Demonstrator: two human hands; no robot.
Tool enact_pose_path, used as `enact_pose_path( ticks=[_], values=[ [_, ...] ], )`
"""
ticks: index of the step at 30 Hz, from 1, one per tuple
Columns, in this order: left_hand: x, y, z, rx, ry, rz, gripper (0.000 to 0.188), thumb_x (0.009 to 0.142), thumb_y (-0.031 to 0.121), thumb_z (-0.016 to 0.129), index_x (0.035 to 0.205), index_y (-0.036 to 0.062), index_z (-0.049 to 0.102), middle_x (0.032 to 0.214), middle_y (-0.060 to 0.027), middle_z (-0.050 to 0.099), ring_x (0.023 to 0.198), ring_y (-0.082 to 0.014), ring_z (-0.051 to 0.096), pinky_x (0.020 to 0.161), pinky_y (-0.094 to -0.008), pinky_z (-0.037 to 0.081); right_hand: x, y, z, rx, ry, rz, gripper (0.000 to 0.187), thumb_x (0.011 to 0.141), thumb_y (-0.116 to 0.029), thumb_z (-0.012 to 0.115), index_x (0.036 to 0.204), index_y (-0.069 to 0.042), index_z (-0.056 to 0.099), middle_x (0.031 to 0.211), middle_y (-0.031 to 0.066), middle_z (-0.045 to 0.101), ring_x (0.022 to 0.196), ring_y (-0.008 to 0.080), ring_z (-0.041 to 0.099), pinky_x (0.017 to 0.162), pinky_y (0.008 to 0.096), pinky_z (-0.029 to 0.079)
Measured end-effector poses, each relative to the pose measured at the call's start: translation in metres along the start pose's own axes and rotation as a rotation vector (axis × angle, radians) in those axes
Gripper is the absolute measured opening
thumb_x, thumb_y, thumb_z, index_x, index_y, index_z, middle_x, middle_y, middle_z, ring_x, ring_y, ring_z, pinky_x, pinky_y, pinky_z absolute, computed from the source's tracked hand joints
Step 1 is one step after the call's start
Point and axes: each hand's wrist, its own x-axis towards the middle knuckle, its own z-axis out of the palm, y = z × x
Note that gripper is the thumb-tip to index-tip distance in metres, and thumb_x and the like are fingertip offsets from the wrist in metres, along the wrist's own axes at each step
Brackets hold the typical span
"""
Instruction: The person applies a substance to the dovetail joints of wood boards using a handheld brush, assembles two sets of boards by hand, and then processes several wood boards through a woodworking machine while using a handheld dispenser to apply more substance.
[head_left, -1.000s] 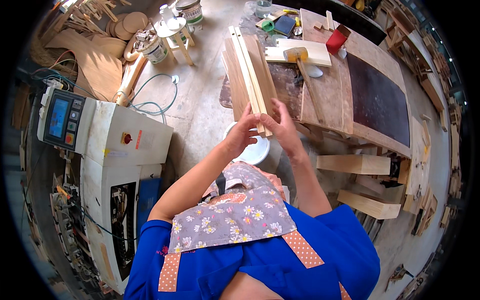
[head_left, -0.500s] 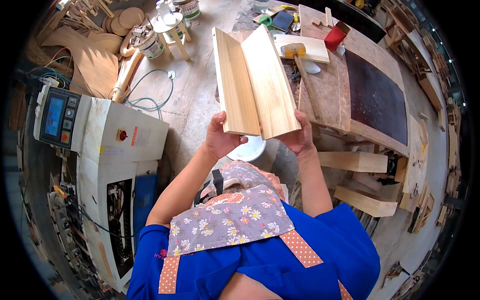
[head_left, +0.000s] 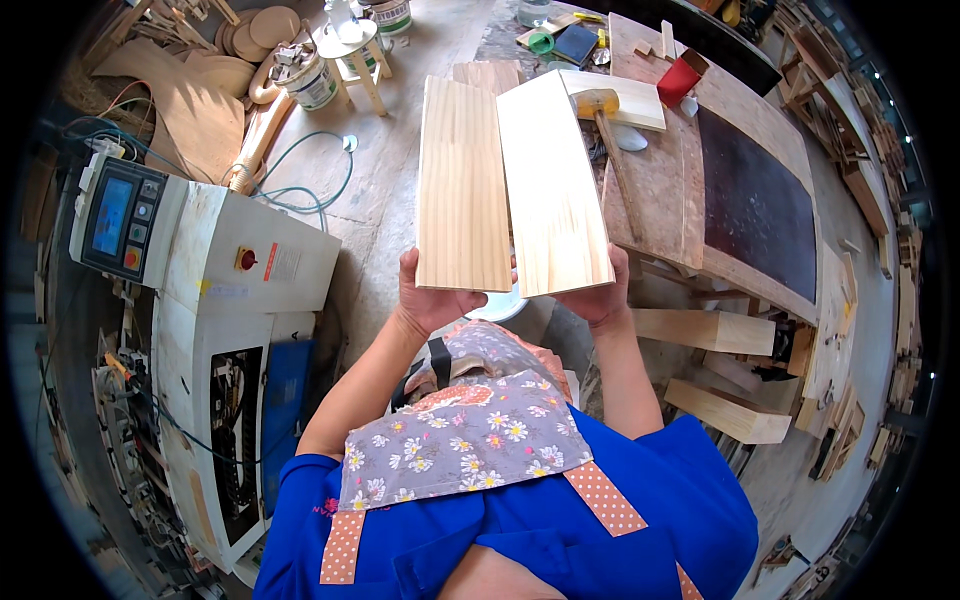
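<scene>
Two pale wooden boards are held up side by side in front of me, their broad faces showing. My left hand (head_left: 432, 292) is closed round the lower end of the left board (head_left: 462, 185), thumb along its outer edge. The right board (head_left: 556, 190), brighter in the light, has its lower end in my right hand (head_left: 598, 292). Most of my right fingers are hidden behind the wood. A narrow gap parts the boards at their lower ends, while higher up they come close together.
At right stands a workbench (head_left: 655, 190) with a mallet (head_left: 597, 104), a red container (head_left: 682, 76) and a dark panel (head_left: 757, 205). A white machine (head_left: 255, 260) with a control panel is at left. Wooden beams (head_left: 725, 410) lie below the bench; a green hose (head_left: 300, 200) crosses the floor.
The boards have turned from a V-shaped trough to flatter faces and have come a little lower. Their lower ends have moved apart. Both hands keep their hold.
</scene>
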Motion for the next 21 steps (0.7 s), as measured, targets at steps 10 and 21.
enact_pose_path(
  ticks=[10,21],
  values=[
    [0.004,-0.01,0.013,0.645,0.429,-0.091,0.095,0.074,0.049,0.066,0.149,0.0196,0.018,0.128,-0.011,0.049,0.112,-0.0224,0.051,0.086,-0.0344,0.045,0.003,0.0,0.007,-0.507,0.182,0.064,0.087,0.076,-0.036,0.066,0.147,-0.009,0.024,0.139,0.0164,0.042,0.125,0.029,0.045,0.103,0.0424,0.038],
    [0.025,-0.032,0.036,0.929,0.541,-0.021,0.107,0.072,0.057,0.072,0.152,0.0234,0.008,0.117,-0.0123,0.046,0.103,-0.0197,0.05,0.088,-0.0335,0.046,0.019,0.003,0.02,-0.62,0.182,0.183,0.097,0.078,-0.056,0.065,0.15,-0.018,0.013,0.141,0.0129,0.037,0.126,0.0256,0.044,0.099,0.0408,0.043]
  ],
)
